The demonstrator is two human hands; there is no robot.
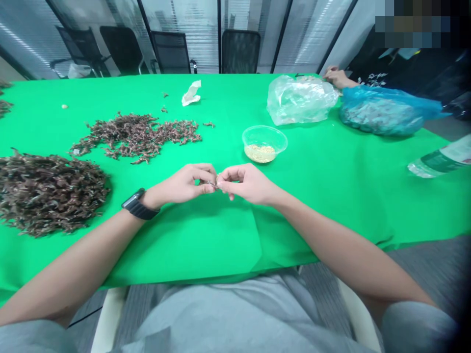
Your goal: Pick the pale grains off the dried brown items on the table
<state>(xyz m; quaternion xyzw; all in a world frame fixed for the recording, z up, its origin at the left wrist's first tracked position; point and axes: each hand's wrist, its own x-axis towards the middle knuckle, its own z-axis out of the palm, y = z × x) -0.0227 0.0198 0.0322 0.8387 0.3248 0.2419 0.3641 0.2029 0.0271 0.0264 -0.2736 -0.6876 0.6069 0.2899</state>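
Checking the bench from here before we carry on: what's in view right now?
Dried plant pieces: two main heaps, dark brown, left of cloth.
Green cloth: one, bright green, covering table.
Plastic bowl: one, clear, pale seeds inside, mid-cloth.
Clear plastic bag: one, transparent, far side.
Blue plastic bag: one, blue, far right.
Plastic bottle: one, clear, green label, right edge.
Crumpled paper: one, white, far side.
Office chairs: four, black, beyond table.
Co-worker's hand: one, far right, by clear bag.
Watch: one, black, left wrist.
Small piece: one, colour unclear, pinched between hands.
Left hand: one, centre.
Right hand: one, centre.
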